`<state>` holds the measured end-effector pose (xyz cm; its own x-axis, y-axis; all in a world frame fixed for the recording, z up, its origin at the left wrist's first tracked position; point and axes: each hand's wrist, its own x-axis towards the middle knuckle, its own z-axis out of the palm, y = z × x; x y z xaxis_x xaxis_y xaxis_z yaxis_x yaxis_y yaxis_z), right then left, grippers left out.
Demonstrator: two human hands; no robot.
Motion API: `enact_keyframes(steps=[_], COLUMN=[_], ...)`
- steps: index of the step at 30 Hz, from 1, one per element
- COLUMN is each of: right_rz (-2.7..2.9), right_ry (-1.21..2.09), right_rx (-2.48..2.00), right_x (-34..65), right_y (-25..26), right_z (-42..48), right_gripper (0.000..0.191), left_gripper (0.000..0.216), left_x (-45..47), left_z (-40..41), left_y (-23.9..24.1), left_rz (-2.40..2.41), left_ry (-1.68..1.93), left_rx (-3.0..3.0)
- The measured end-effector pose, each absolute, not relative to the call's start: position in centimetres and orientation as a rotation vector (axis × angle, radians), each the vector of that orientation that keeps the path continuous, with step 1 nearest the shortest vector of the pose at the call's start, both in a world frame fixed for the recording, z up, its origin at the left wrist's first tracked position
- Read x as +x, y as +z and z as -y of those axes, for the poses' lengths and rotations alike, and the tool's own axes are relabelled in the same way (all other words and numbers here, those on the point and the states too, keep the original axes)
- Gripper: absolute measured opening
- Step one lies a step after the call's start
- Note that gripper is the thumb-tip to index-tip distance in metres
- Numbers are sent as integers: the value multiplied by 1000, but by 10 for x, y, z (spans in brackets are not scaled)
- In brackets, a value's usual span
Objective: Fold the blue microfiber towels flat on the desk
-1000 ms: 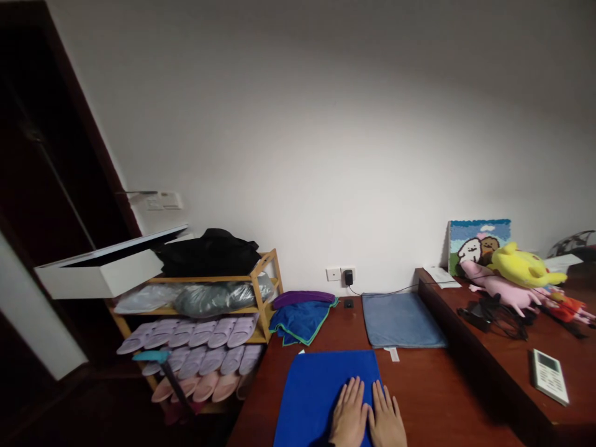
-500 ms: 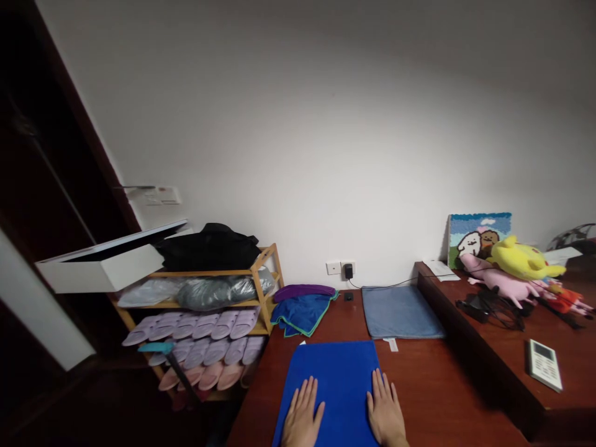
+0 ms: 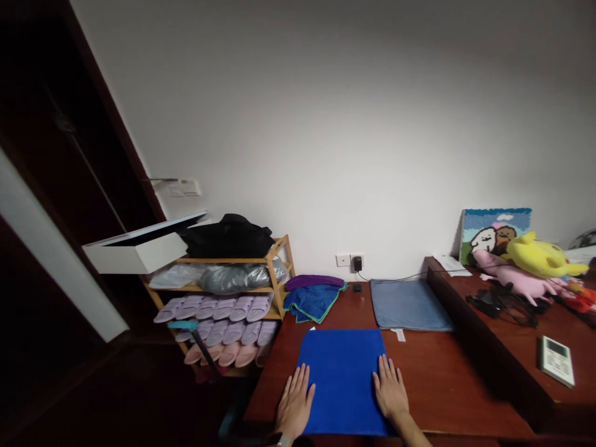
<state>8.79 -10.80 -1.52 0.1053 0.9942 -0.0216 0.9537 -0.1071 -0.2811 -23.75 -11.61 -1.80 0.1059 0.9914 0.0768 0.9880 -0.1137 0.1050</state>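
Observation:
A bright blue cloth (image 3: 344, 385) lies spread flat on the reddish-brown wooden table (image 3: 447, 379). My left hand (image 3: 295, 397) rests palm down along its left edge, fingers stretched out. On the opposite edge, my right hand (image 3: 390, 388) lies flat with its fingers extended. Beyond the cloth, a grey-blue cloth (image 3: 410, 304) is laid out flat, with a white tag (image 3: 399, 335) at its near edge. A crumpled dark blue cloth with green trim (image 3: 311, 303) sits at the back left, beside a folded purple cloth (image 3: 311, 282).
Left of the table stands a wooden shoe rack (image 3: 274, 267) with several slippers (image 3: 214, 307), a black bag (image 3: 228, 236) and a white box (image 3: 139, 251). A raised surface at right holds plush toys (image 3: 535, 254) and a white remote (image 3: 557, 360). A plugged-in adapter (image 3: 357, 263) trails a cable.
My left hand has slid outward to the blue cloth's left edge. The camera view has shifted, so the cloth's near edge now shows. My right hand stays flat at the right edge.

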Motion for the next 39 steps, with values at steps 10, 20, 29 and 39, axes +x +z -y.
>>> enact_keyframes(steps=[10, 20, 29, 39], right_rz=[1986, 1977, 1914, 1936], right_ry=[216, 258, 267, 293], right_rx=[-2081, -2108, -2103, -2167], right_x=[92, 93, 90, 89], right_y=[-56, -65, -63, -51], right_z=[147, 135, 140, 143], right_gripper=[68, 64, 70, 71], left_gripper=[63, 58, 61, 62], left_x=[-134, -65, -222, -254], left_z=[135, 115, 123, 124], left_y=[-26, -40, -41, -36], left_rz=[-1575, -1434, -1952, -2048], left_ry=[595, 503, 341, 320], left_rx=[2792, 2766, 2539, 2439])
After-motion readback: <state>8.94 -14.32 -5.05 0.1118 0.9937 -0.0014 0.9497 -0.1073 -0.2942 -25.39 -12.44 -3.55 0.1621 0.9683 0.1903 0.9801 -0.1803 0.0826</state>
